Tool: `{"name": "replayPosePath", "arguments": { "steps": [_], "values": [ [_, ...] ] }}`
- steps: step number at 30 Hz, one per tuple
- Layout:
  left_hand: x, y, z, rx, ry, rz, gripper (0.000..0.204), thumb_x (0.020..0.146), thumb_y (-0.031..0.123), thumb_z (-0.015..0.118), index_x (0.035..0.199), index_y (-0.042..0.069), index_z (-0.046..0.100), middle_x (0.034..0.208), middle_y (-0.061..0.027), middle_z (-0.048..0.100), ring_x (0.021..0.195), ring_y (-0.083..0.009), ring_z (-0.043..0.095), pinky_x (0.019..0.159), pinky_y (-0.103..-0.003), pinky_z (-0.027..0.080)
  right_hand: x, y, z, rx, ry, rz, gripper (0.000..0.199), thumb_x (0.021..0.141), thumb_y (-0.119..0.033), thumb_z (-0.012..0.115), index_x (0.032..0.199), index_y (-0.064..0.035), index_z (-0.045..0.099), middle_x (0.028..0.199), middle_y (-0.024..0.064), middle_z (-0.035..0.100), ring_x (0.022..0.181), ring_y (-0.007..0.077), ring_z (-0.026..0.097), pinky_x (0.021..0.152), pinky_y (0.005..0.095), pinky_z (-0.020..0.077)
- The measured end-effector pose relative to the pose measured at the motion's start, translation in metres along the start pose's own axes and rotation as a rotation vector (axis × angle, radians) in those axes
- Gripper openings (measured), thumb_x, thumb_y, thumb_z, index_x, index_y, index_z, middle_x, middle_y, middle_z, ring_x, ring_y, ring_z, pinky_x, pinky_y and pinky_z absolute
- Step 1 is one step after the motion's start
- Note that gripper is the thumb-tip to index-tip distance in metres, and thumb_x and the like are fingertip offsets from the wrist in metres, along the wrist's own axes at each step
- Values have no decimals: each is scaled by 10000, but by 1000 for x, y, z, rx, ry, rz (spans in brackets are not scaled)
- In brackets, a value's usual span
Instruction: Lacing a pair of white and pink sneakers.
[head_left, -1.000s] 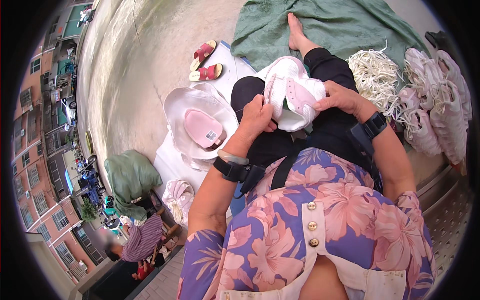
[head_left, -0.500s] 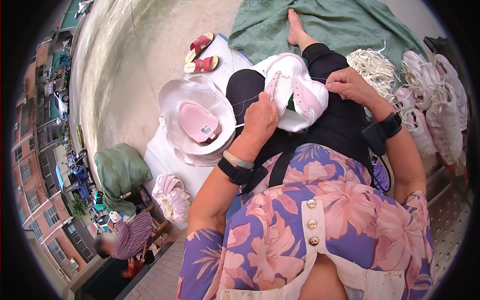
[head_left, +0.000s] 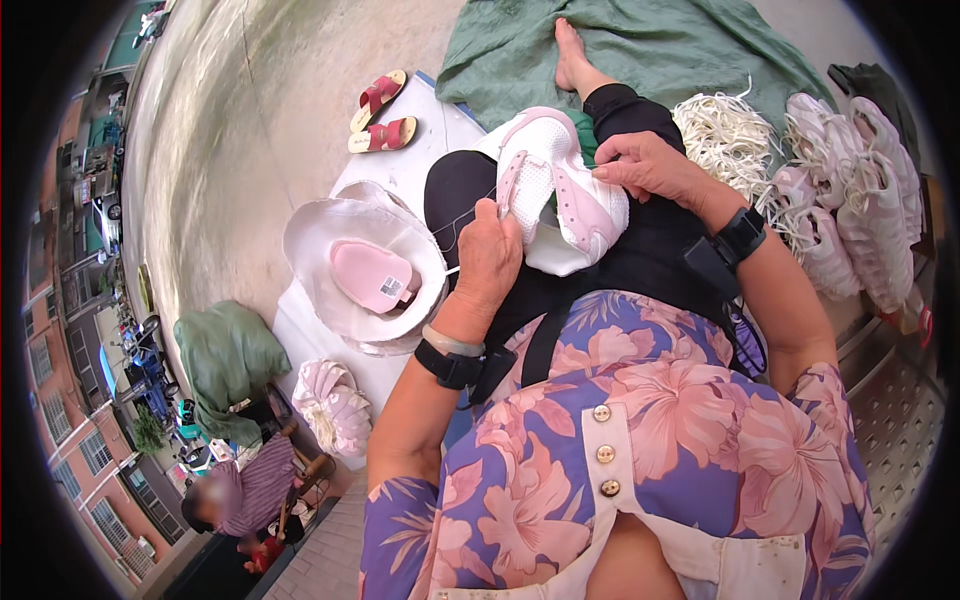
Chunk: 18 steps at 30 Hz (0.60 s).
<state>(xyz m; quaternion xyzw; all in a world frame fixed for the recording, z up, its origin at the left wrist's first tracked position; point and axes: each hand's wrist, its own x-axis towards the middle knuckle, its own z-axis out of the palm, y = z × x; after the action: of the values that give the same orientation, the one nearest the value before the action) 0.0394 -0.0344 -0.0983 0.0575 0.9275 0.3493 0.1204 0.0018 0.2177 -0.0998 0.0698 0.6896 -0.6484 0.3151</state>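
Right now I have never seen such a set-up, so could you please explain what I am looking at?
Certainly. There is no machine here: these are a person's bare hands. The picture comes from the left of two wide fisheye cameras on that person's head, looking down, so straight edges look bent.

A white-and-pink shoe sits over the lap. The left hand grips its left edge; the right hand is at its right side, and whatever its fingertips hold is too small to tell.

To the left, a white container holds a pink sole-shaped piece. To the right are a heap of pale laces and more shoes.
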Motion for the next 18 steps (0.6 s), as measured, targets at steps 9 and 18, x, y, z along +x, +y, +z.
{"name": "replayPosePath", "arguments": {
  "steps": [9,18],
  "values": [
    [-2,7,-4,48,-48,41,130,818,96,426,847,-30,409,603,-266,532,599,-438,552,572,-493,435,23,17,5,-59,-178,33,132,779,-191,652,792,-66,612,589,-39,510,458,24,410,398,179,320],
    [-4,-5,0,-5,14,-11,140,826,106,433,842,-30,460,587,-180,568,536,-274,602,545,-363,475,32,30,20,-246,214,-333,236,846,-231,527,768,-10,556,681,28,553,659,146,504,603,309,414]
  ]
}}
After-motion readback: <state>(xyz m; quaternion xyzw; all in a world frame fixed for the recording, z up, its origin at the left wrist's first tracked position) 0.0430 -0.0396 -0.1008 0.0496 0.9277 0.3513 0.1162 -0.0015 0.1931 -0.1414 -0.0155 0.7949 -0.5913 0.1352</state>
